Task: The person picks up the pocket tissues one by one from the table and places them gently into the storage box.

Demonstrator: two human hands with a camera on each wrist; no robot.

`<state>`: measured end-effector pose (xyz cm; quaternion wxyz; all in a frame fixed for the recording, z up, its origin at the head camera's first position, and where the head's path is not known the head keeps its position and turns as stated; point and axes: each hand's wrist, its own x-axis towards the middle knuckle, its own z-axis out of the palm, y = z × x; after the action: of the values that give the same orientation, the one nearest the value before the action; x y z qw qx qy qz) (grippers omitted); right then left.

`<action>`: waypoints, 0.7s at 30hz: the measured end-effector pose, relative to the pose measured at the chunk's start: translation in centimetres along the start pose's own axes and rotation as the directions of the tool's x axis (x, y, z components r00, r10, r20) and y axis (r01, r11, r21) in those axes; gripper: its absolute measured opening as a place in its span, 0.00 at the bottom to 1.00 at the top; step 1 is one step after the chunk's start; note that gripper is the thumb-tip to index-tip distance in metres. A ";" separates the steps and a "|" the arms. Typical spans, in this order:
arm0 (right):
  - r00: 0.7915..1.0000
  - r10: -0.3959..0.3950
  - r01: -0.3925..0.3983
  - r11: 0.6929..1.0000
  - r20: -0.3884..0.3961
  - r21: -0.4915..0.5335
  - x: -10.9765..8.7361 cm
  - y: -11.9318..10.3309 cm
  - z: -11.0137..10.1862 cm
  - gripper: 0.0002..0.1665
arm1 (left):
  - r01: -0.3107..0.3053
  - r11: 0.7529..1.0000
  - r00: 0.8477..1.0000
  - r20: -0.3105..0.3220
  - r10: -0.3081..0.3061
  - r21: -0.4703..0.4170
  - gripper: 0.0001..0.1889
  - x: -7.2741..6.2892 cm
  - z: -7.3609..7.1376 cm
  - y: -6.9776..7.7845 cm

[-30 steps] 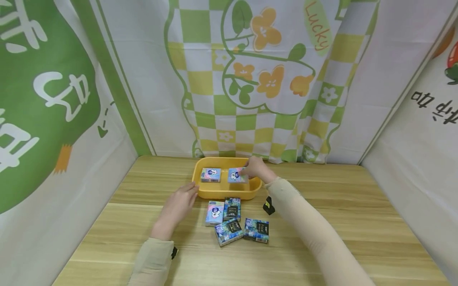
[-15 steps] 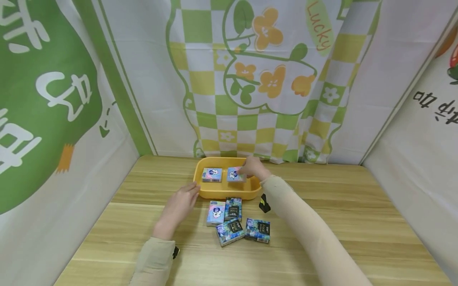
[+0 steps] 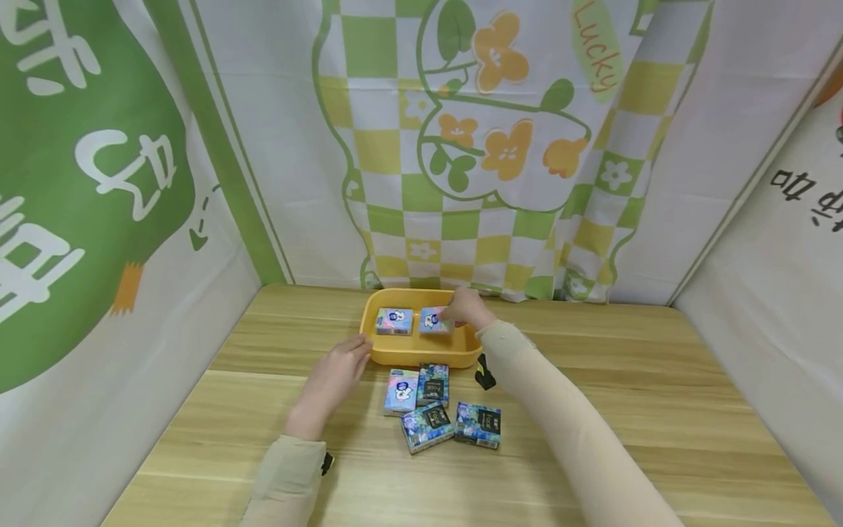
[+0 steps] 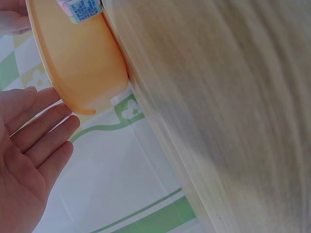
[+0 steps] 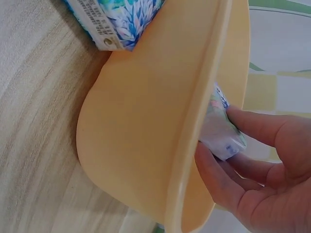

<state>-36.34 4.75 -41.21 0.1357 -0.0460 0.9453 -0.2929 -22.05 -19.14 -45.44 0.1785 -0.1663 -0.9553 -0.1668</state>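
Note:
A yellow plastic basin (image 3: 421, 359) stands near the back of the table. Inside it, toward the left, lies a pink-and-blue tissue pack (image 3: 394, 322). My right hand (image 3: 469, 307) reaches over the right side and pinches a second pink-and-blue tissue pack (image 3: 435, 320) between thumb and fingers; the right wrist view shows this pack (image 5: 221, 128) just inside the rim. My left hand (image 3: 339, 369) has its straight fingertips at the basin's left rim, and in the left wrist view its fingers (image 4: 58, 128) are extended with an empty palm.
In front of the basin lie another pink-and-blue pack (image 3: 401, 393) and three dark blue floral packs, one (image 3: 433, 385) beside it, one (image 3: 426, 427) nearer and one (image 3: 478, 425) to the right. A patterned curtain (image 3: 487, 249) hangs behind the table.
The head view has shifted slightly, so the scene sits a little further right. My right hand still pinches the pack over the basin, and my left hand stays at the rim.

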 end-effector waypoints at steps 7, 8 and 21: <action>1.000 0.009 -0.009 1.000 -0.022 -0.013 0.1 0.1 0.2 0.17 | 0.005 1.000 1.000 -0.001 -0.005 0.002 0.15 0.0 -0.1 0.1; 1.000 0.007 -0.007 1.000 -0.024 -0.012 0.1 0.1 0.2 0.17 | 0.003 1.000 1.000 -0.003 -0.003 0.003 0.15 0.0 -0.1 0.1; 0.999 -0.020 0.019 0.999 -0.029 -0.041 0.8 0.6 0.4 0.18 | -0.007 1.000 1.000 -0.018 0.007 0.010 0.15 0.0 0.0 0.0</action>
<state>-36.98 4.85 -42.06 0.1181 -0.0536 0.9525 -0.2757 -22.04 -19.13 -45.42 0.1886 -0.1671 -0.9539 -0.1630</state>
